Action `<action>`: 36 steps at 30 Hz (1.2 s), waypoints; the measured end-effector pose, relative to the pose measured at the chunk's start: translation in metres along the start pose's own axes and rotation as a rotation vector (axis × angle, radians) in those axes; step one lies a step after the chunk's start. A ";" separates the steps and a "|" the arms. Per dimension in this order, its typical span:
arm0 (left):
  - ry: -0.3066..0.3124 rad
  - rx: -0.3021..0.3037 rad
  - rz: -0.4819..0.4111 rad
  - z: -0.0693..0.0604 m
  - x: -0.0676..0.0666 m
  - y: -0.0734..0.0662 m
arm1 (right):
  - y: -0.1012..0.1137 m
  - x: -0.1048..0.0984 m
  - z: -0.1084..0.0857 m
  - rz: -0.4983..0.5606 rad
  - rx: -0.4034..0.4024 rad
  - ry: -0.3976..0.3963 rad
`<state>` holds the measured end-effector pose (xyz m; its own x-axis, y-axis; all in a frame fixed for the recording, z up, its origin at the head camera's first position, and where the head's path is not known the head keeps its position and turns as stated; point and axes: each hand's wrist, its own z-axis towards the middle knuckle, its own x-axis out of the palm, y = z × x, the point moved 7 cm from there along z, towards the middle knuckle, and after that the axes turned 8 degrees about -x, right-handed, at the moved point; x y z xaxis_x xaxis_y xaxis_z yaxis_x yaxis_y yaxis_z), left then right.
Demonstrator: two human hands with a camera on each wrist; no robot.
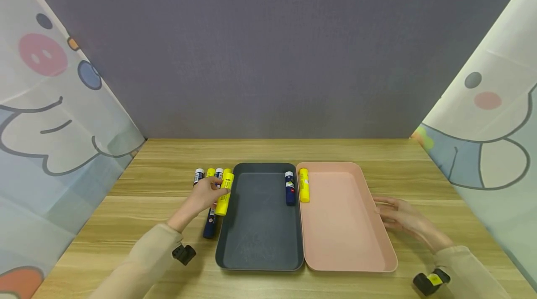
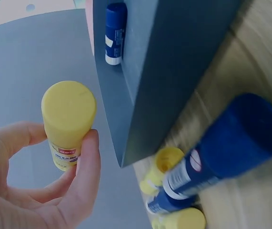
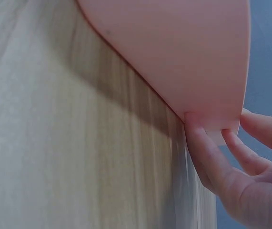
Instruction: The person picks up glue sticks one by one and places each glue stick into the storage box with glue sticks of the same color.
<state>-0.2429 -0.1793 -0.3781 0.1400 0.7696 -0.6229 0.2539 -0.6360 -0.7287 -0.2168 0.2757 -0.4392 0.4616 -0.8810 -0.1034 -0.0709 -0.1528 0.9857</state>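
In the head view my left hand (image 1: 206, 195) pinches a yellow glue stick (image 1: 225, 195) between thumb and fingers, above the left rim of the dark grey tray (image 1: 262, 243). The left wrist view shows the same glue stick (image 2: 68, 109) held clear of the table. My right hand (image 1: 400, 217) touches the outer right wall of the pink tray (image 1: 348, 224) with fairly straight fingers. A navy glue stick (image 1: 290, 189) lies in the grey tray along its right wall. Another yellow glue stick (image 1: 304, 186) lies in the pink tray along its left wall.
Left of the grey tray, several navy and yellow glue sticks lie on the wooden table (image 1: 168, 168), partly behind my left hand. One navy glue stick (image 1: 209, 225) lies nearer to me. A grey panel (image 1: 277, 56) stands behind the table, with cartoon-printed sheets (image 1: 63, 149) at the sides.
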 end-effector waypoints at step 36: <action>0.097 0.065 -0.103 0.013 0.059 -0.076 | 0.001 0.001 0.001 0.065 -0.032 0.025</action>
<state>-0.2665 -0.0857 -0.3633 0.2088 0.8309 -0.5157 0.2099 -0.5531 -0.8062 -0.2168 0.2741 -0.4383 0.4791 -0.8770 -0.0359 -0.0736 -0.0809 0.9940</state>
